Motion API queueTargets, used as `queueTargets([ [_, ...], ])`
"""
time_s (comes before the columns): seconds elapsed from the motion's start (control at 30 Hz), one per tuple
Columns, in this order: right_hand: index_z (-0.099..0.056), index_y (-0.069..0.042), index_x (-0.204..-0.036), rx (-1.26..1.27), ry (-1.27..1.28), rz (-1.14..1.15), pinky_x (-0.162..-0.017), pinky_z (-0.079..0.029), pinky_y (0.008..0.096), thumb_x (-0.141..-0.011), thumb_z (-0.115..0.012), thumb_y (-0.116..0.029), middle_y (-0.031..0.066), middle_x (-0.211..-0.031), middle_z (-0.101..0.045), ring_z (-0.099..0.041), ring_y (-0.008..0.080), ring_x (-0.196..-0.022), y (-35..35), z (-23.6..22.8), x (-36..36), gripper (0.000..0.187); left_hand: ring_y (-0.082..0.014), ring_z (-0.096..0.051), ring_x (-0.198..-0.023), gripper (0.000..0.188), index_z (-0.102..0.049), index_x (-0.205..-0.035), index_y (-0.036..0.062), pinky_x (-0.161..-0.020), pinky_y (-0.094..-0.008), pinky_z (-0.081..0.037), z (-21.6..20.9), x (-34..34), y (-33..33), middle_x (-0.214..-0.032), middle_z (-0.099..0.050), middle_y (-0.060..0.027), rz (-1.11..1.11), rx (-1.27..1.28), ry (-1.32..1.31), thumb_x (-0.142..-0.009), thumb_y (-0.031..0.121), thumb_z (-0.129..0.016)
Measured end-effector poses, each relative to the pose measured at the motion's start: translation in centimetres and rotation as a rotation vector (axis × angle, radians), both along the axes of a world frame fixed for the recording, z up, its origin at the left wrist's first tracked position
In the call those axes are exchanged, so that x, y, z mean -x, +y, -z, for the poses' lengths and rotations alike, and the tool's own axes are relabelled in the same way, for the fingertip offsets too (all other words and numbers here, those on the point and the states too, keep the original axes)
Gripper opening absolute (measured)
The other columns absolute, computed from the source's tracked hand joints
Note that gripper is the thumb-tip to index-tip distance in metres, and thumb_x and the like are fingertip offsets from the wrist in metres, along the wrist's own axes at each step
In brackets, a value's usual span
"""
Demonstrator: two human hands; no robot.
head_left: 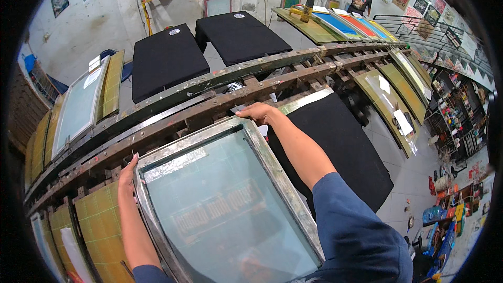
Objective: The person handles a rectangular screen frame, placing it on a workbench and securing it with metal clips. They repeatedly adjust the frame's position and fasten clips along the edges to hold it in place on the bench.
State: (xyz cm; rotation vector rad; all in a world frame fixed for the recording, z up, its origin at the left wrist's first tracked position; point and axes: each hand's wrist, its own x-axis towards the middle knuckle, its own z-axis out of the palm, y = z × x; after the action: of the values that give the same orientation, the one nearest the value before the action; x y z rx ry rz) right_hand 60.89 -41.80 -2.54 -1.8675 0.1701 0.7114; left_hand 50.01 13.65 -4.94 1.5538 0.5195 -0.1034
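A large screen-printing frame (280, 183) with a worn metal rim and pale blue-green mesh fills the near middle. Faint lettering shows through the mesh. My left hand (128, 174) grips its left side close to the far left corner. At the far right corner, my right hand (255, 113) is closed on the rim, its fingertips partly hidden. The frame's far edge lies against the long rusty metal rail (173, 121). Just right of it, a black T-shirt (330, 149) is spread over a board, partly behind my right arm.
Two more black shirts (168, 65) lie across the rails. Another screen frame (78, 107) rests at the left. Yellowish boards (99, 225) line both sides. Colourful screens (338, 23) and a bottle (307, 10) are at the far right, near another person (360, 1). Cluttered shelves (463, 120) stand right.
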Motion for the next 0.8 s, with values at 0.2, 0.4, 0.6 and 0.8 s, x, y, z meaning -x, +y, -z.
queueTargets([
  [0.2,-0.065,0.008,-0.119,0.094,0.064,0.084,-0.1,-0.042,0.0499,-0.078,-0.079,-0.053,0.0222,-0.133,-0.058,-0.055,0.0334,-0.121,-4.6,2.6,-0.3,0.075,-0.0184,-0.068,-0.08,0.057,-0.068,-0.119,0.0061,-0.049,-0.0358,-0.051,-1.9,-0.7,-4.7,-0.106,-0.071,-0.0073,0.109,0.098,0.123,-0.085,0.052,-0.073],
  [0.4,-0.07,-0.002,-0.111,0.073,-0.051,0.103,-0.051,-0.048,0.0284,-0.085,-0.079,-0.036,0.0073,-0.09,-0.068,-0.061,0.0134,-0.067,-1.2,1.0,0.7,0.044,-0.0202,-0.068,-0.086,0.061,-0.066,-0.122,0.0068,-0.053,-0.0359,-0.053,-1.6,0.4,-2.1,-0.113,-0.07,-0.0082,0.119,0.116,0.16,-0.084,0.053,-0.073],
  [0.6,-0.053,0.013,-0.131,0.152,-0.048,0.026,-0.097,-0.045,0.0509,-0.073,-0.081,-0.059,0.0282,-0.137,-0.054,-0.056,0.0389,-0.12,-3.8,2.2,-0.2,0.096,-0.0192,-0.067,-0.086,0.057,-0.067,-0.118,0.006,-0.052,-0.0339,-0.051,-1.8,-0.4,-4.3,-0.111,-0.07,-0.0071,0.091,0.049,0.119,-0.084,0.052,-0.073],
  [0.8,-0.072,-0.002,-0.097,-0.018,-0.051,0.154,-0.047,-0.044,0.0293,-0.084,-0.081,-0.035,0.0033,-0.076,-0.065,-0.055,0.0117,-0.058,-0.5,0.4,1.3,0.037,-0.0193,-0.067,-0.088,0.057,-0.066,-0.121,0.0076,-0.054,-0.0349,-0.053,-2.5,0.7,-2.9,-0.112,-0.07,-0.0067,0.085,0.088,0.142,-0.085,0.051,-0.073],
])
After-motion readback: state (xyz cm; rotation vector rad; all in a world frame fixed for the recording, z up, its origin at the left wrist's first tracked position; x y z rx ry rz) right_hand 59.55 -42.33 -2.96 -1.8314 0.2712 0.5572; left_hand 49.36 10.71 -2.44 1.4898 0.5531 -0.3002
